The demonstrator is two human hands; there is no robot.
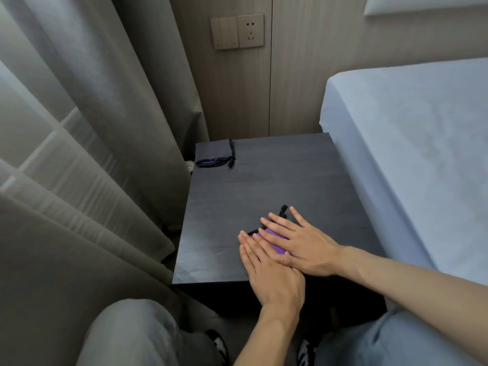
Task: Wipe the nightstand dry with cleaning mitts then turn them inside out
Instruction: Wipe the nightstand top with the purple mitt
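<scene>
Beside the bed (409, 128), a purple mitt (272, 243) is lying near the nightstand (264, 180) front edge, left hand (272, 276) and right hand (306, 247) pressing it flat-palmed, seemingly finishing its turning; next is probably calling for a reach to the far-corner mitt (214, 153).

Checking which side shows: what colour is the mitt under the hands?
The mitt shows purple with black edging; head view.

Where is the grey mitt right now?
In the head view, the grey mitt lies flat on the far left corner of the nightstand, right beside the curtain.
</scene>
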